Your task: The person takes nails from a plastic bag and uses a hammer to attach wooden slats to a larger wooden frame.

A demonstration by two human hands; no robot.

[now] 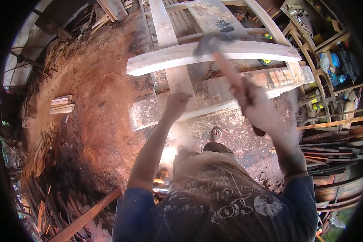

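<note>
My right hand (259, 104) is wrapped round the wooden handle of a hammer (229, 69), raised over the work and smeared by motion. The dark hammer head overlaps the curved pale wooden crosspiece (157, 63) in this view. My left hand (176, 106) is closed in a pinch at the near end of a flat wooden slat (176, 78). Whatever the left fingertips hold, if anything, is too small to make out. The slat passes under the crosspiece, part of a wooden frame resting on a thick plank bench (226, 89).
A cluster of thin dark pieces, perhaps nails (225, 26), lies on a far board. Short wood offcuts (61, 104) sit on the dirt floor at left. A long timber (86, 215) slants at lower left. Cluttered wooden racks (330, 84) line the right side.
</note>
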